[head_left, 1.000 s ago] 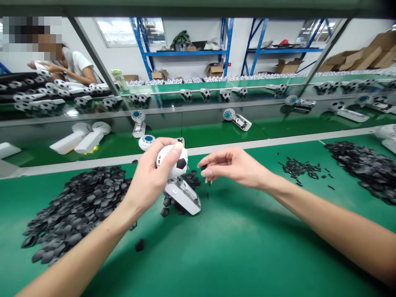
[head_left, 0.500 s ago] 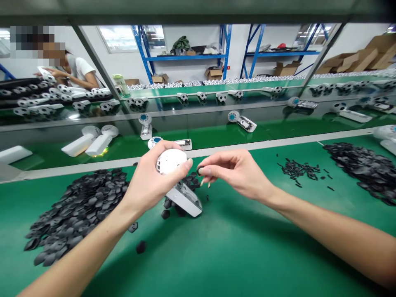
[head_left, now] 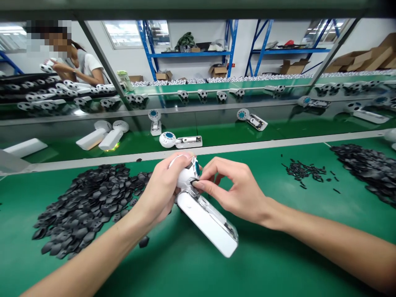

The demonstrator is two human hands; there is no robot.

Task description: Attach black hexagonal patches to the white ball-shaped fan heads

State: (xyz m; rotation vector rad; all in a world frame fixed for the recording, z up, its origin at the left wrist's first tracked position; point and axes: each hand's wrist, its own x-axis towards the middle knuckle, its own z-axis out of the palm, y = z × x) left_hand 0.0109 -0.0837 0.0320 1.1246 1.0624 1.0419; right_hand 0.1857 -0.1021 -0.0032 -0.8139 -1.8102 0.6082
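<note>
My left hand (head_left: 165,185) is wrapped round the ball-shaped head of a white plastic device (head_left: 207,222). Its long open-backed handle slants down to the right, with inner parts showing along one side. A teal disc shows on the right of the head. My right hand (head_left: 230,185) is closed in a pinch against the head, near its joint with the handle. Between thumb and forefinger is a small black plastic piece (head_left: 194,181), touching the white shell. Left of my left hand lies a heap of black plastic patches (head_left: 89,206).
Small black strips (head_left: 305,170) and another heap of black pieces (head_left: 365,169) lie right on the green table (head_left: 262,264). Beyond the pale ledge (head_left: 247,144), similar white devices (head_left: 188,141) lie on a green belt. A co-worker (head_left: 80,66) handles a football-patterned piece at back left.
The device has turned in my left hand, so its handle now points towards the lower right and the teal disc shows. My right hand has brought the black piece against the head.
</note>
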